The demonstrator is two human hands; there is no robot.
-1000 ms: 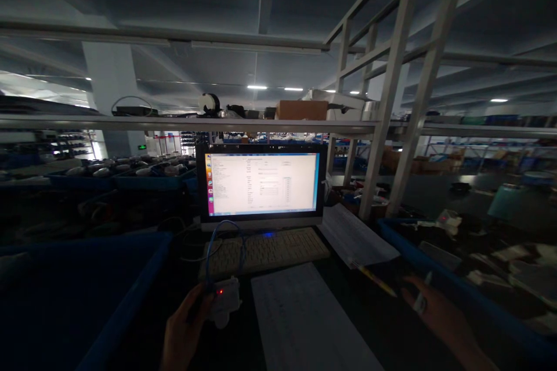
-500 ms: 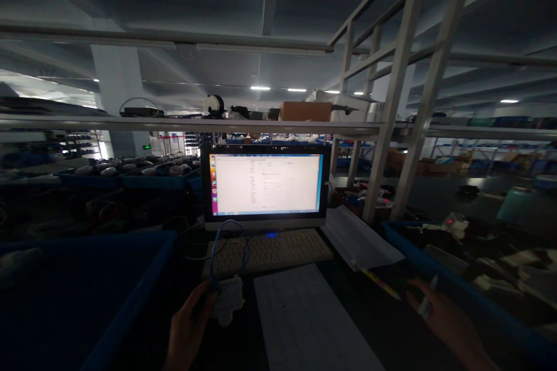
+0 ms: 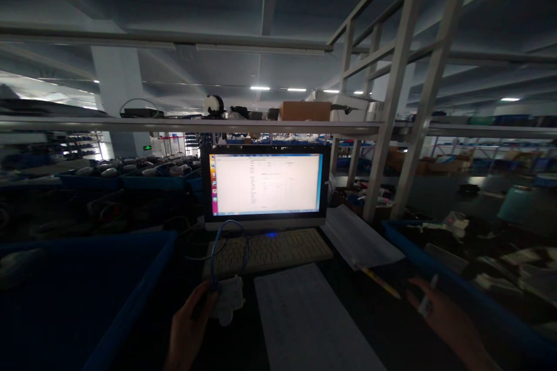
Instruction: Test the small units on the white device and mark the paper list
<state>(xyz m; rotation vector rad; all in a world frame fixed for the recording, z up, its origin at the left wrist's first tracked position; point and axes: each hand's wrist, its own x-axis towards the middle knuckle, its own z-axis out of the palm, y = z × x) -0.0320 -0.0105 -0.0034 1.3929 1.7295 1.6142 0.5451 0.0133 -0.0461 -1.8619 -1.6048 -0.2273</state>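
Note:
My left hand (image 3: 190, 319) is closed at the left edge of a small pale plastic device (image 3: 228, 299), its fingertips where a blue cable (image 3: 212, 261) meets the device. From there the cable loops up over the keyboard (image 3: 278, 252). On the right, my right hand (image 3: 444, 313) holds a white pen (image 3: 425, 301), perhaps a marker, with the index finger and thumb apart. A yellow pen (image 3: 382, 283) lies just left of that hand. Between both hands is a printed sheet of paper (image 3: 304, 319).
A lit monitor (image 3: 266, 185) stands behind the keyboard, under a shelf (image 3: 252, 125). Blue bins flank the desk: the left bin (image 3: 143, 284) holds a pale item, and the right bin (image 3: 456, 281) several plastic parts. More papers (image 3: 361, 240) lie beside the monitor.
Both hands stay almost where they were. Some text on the screen looks different, and the red light on the pale part in the right bin no longer shows.

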